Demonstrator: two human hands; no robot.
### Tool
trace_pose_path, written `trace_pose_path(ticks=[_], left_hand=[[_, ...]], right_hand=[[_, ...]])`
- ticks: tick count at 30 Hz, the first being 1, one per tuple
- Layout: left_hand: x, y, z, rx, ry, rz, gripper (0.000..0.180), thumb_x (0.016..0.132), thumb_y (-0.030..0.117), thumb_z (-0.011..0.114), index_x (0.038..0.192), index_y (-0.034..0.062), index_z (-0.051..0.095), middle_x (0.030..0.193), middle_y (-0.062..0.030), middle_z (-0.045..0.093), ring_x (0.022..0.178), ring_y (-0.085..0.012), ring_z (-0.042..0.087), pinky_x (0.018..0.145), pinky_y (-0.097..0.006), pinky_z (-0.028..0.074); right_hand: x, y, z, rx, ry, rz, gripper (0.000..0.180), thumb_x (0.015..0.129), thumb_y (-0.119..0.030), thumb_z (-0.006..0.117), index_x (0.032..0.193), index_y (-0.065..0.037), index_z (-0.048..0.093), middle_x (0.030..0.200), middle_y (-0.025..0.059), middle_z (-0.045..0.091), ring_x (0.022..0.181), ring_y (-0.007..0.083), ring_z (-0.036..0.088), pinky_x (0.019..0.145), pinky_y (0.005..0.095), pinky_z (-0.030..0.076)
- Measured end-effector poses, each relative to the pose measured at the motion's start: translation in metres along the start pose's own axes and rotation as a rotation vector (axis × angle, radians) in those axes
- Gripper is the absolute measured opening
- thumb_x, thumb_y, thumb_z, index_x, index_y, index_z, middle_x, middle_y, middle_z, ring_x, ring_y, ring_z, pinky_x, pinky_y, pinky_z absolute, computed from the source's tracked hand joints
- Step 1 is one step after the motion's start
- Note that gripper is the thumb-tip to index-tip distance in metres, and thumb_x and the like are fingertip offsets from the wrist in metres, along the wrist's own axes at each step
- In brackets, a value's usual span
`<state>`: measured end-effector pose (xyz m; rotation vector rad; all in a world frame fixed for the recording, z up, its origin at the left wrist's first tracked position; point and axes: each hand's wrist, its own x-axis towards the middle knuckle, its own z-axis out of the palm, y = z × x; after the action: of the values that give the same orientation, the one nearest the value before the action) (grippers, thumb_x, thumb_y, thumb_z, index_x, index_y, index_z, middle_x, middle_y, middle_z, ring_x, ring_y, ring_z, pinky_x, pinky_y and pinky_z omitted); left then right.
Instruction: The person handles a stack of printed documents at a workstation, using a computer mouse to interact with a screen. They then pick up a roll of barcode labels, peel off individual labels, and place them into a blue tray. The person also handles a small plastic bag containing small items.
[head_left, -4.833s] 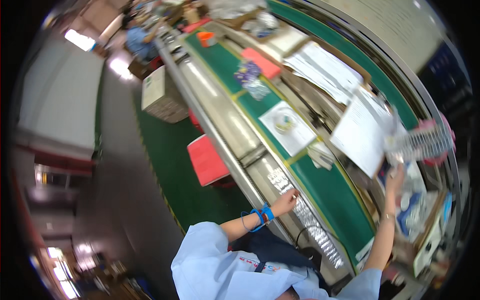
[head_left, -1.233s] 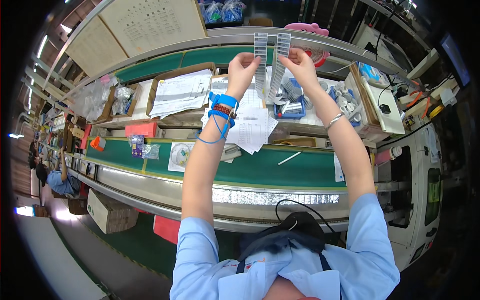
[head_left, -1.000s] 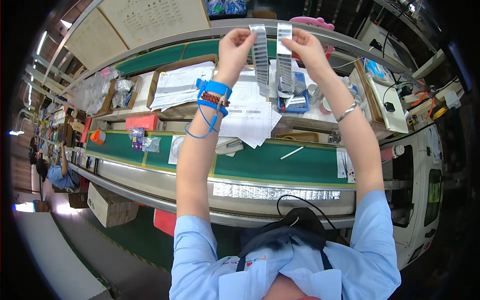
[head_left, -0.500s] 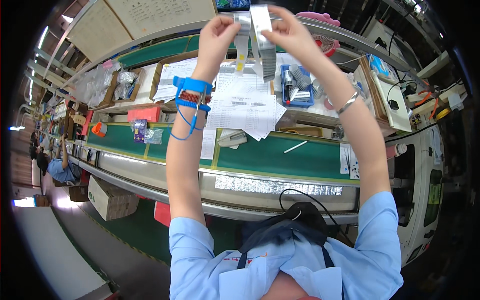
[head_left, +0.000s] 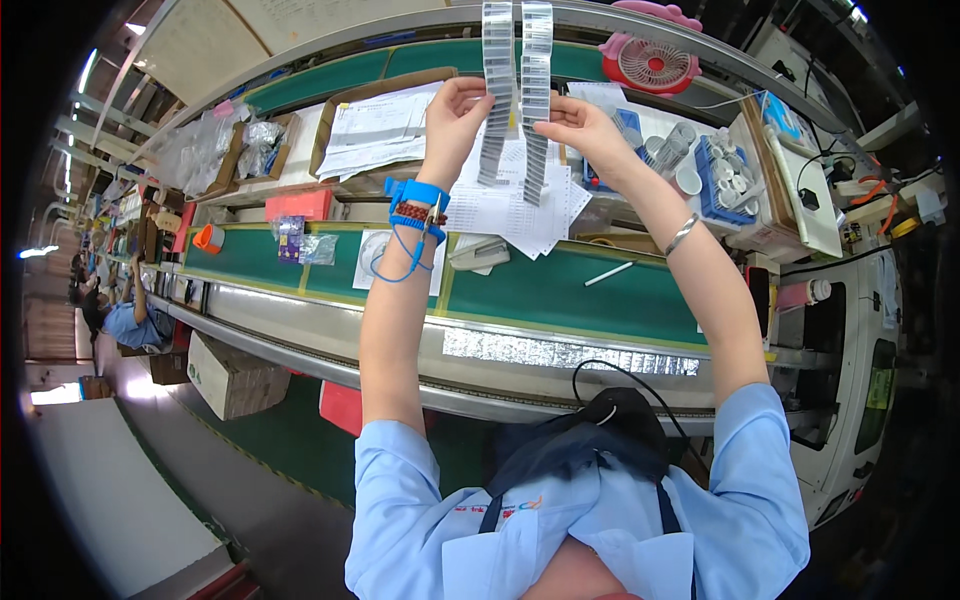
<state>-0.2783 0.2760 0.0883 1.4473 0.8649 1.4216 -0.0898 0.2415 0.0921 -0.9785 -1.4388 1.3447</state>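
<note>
Both arms reach forward over the bench. Between thumb and fingers, my left hand [head_left: 458,128] pinches the edge of a long strip of silvery printed labels [head_left: 498,60]. My right hand [head_left: 588,130] pinches a second, similar label strip [head_left: 537,65] from its right side. The two strips run upright side by side with a narrow gap, and their lower ends curl over the papers. Printed sheets [head_left: 520,222] lie beneath them. A blue wrist strap [head_left: 418,192] with a coiled cord sits on my left wrist.
A grey stapler [head_left: 480,253] and a white pen [head_left: 608,274] lie on the green mat. At right stand a blue basket of white parts [head_left: 727,180] and a red and pink fan [head_left: 652,64]. Left are an orange cup [head_left: 208,238] and a cardboard tray of papers [head_left: 375,125].
My hands have come down and a little apart. The label strips, turned partly edge-on before, now face me side by side. The view has shifted, showing more of the right-hand basket.
</note>
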Motion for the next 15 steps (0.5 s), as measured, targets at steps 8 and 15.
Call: trace_pose_path(ticks=[8, 15], left_hand=[[-0.008, 0.024, 0.008, 0.003, 0.004, -0.024, 0.024, 0.08, 0.008, 0.059, 0.101, -0.0012, 0.052, 0.092, -0.0061, 0.059, 0.085, -0.0108, 0.055, 0.075, -0.021, 0.044], [-0.044, 0.029, 0.0, -0.376, -0.156, -0.248, 0.03, 0.086, 0.02, 0.051, 0.108, -0.0005, 0.05, 0.097, -0.0058, 0.057, 0.087, -0.0111, 0.054, 0.078, -0.025, 0.044]], right_hand=[[-0.018, 0.004, 0.008, 0.028, -0.074, 0.139, 0.023, 0.08, -0.016, 0.058, 0.098, -0.001, 0.054, 0.096, 0.0042, 0.058, 0.091, 0.0104, 0.054, 0.083, 0.0231, 0.04], [-0.043, -0.008, 0.019, 0.283, -0.117, 0.15, 0.026, 0.084, -0.013, 0.053, 0.106, -0.002, 0.044, 0.102, 0.0084, 0.056, 0.094, 0.0156, 0.054, 0.089, 0.0288, 0.04]])
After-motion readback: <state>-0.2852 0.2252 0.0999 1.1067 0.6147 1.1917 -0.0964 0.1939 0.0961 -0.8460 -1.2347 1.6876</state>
